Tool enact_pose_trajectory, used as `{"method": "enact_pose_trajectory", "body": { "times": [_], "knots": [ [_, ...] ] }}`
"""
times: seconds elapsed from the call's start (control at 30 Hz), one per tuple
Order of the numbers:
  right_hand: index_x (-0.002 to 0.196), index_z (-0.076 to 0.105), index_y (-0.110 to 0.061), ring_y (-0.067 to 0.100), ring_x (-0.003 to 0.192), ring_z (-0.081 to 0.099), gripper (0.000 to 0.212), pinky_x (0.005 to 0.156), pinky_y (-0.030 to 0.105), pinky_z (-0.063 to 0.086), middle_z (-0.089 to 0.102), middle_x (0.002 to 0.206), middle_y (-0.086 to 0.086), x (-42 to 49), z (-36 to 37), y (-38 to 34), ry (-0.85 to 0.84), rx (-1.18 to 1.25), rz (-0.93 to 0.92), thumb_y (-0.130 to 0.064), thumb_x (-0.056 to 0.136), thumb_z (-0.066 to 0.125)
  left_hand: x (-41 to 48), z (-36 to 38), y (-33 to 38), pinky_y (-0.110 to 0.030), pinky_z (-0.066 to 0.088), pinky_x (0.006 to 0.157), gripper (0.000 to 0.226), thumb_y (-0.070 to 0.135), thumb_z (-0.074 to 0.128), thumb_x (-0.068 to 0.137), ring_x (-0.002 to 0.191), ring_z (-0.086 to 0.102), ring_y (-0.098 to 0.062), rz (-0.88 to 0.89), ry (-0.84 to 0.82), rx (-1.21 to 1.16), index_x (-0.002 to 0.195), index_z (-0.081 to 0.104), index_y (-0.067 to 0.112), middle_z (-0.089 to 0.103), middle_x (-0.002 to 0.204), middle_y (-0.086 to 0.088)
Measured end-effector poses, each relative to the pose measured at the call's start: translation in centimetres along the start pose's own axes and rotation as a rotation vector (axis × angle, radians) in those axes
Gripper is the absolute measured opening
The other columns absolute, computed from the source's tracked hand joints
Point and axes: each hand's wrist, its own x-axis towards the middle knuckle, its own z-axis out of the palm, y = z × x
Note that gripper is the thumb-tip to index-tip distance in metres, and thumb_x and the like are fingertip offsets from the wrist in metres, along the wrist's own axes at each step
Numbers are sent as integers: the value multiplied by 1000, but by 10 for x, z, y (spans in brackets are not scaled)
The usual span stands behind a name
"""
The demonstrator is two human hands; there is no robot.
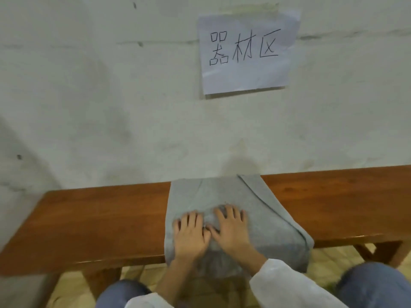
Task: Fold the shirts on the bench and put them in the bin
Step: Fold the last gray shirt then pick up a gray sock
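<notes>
A grey shirt [224,192] lies folded into a long strip across the wooden bench [97,218], its near end hanging over the front edge. My left hand [189,232] and my right hand [231,227] lie flat side by side on the near part of the shirt, fingers spread and pressing the cloth. A fold line runs along the shirt's right side. No bin is in view.
The bench stands against a pale wall [111,107] with a paper sign [244,52] taped above. Bench legs [382,252] and a tiled floor show below. My knees [373,285] are close to the bench's front edge.
</notes>
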Motion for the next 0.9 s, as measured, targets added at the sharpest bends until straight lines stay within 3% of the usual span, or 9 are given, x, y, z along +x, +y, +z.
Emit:
{"method": "enact_pose_trajectory", "body": {
  "times": [0.1,0.23,0.3,0.4,0.47,0.6,0.73,0.8,0.9],
  "knots": [
    [90,69,-26,24,77,63,42,69,39,52,64,89,3,-23,11,-10,138,89,-81,-54,74,41,-15,-10,0,-38,43,84,32,37,38,84,92,58,-18,-98,39,-7,98,64,24,63,99,3],
    [112,60,-21,20,97,58,28,86,34,47,57,112,3,-13,3,15,282,339,-20,-36,92,46,8,-12,1,-34,27,106,34,38,34,97,120,44,-15,-191,62,4,124,50,25,51,128,2],
    [128,51,-18,23,110,52,34,97,35,43,49,128,7,5,-2,39,306,280,57,-28,95,48,26,-10,9,-39,14,116,46,39,30,100,138,28,-22,-154,20,28,141,35,21,32,150,-5],
    [129,49,-14,27,110,52,36,92,36,44,52,126,10,29,-8,73,318,132,131,-27,95,48,42,1,22,-48,-7,117,56,43,19,101,147,-5,-22,-102,-74,-1,152,10,22,-1,160,-3],
    [122,53,-14,24,104,54,29,83,32,45,55,121,8,40,-11,92,292,87,137,-25,96,47,48,9,25,-51,-10,116,58,46,15,100,146,-12,-21,-125,-115,-39,152,0,24,-9,160,-1],
    [115,53,-15,20,91,59,19,69,27,47,56,114,2,58,-19,121,275,179,152,-16,98,44,50,12,23,-50,-11,116,66,54,0,93,146,-15,-19,-127,-140,-22,152,-3,26,-12,159,0],
    [111,58,-8,33,96,59,20,79,41,50,63,109,14,66,-42,158,384,705,581,-14,95,46,50,17,22,-49,-12,116,88,57,-20,71,145,-15,-18,-126,-106,-32,151,-4,27,-12,159,1],
    [113,57,-6,36,98,59,22,79,42,50,63,110,17,63,-51,177,350,691,725,-13,95,48,49,17,22,-49,-13,116,87,57,-18,72,146,-14,-18,-106,-99,-42,152,-2,27,-11,159,1],
    [119,53,-9,32,103,55,28,80,42,49,55,118,15,56,-51,174,330,479,604,-11,91,53,45,15,22,-46,-8,116,87,59,-13,73,147,-4,-18,-55,-94,-27,152,7,28,-1,160,1]
  ]
}}
